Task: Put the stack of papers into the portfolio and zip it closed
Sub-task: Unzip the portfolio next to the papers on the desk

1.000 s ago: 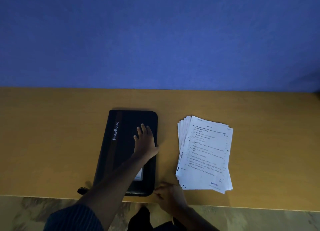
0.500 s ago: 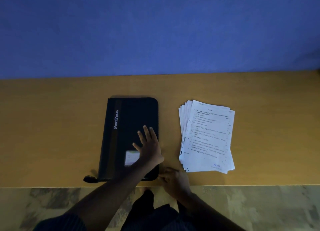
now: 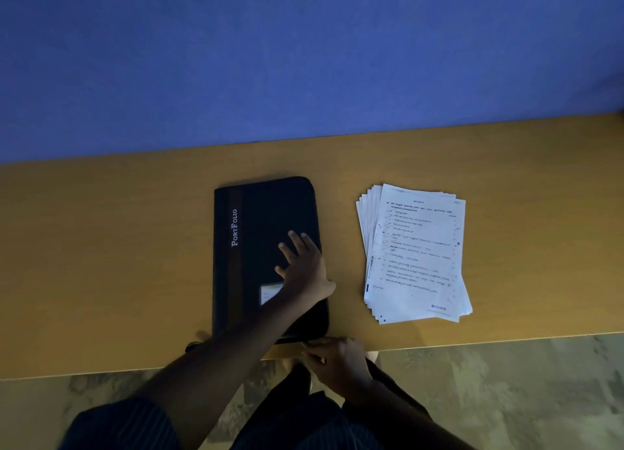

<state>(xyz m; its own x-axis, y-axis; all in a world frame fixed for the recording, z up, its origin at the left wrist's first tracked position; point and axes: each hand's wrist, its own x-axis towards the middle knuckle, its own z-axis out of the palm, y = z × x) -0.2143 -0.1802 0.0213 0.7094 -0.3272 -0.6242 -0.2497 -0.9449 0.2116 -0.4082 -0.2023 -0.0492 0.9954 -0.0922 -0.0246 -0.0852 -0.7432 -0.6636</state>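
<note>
A black zip portfolio (image 3: 256, 220) with "PortFolio" printed on its cover lies shut on the wooden table (image 3: 101, 263), near the front edge. My left hand (image 3: 304, 267) presses flat on the cover's right half, fingers straight and spread. My right hand (image 3: 337, 358) is at the portfolio's near right corner, fingers curled and pinching the zipper pull there; the pull itself is too dark to make out. The stack of printed papers (image 3: 415, 253) lies slightly fanned on the table to the right of the portfolio, touched by neither hand.
A blue wall (image 3: 304, 61) rises directly behind the table. A small dark strap loop (image 3: 192, 346) sticks out at the portfolio's near left corner. Past the table's front edge lies a mottled stone floor (image 3: 506, 392).
My left hand slid down the cover toward me. My right hand's fingers closed in on the portfolio's near right corner. The camera view shifted.
</note>
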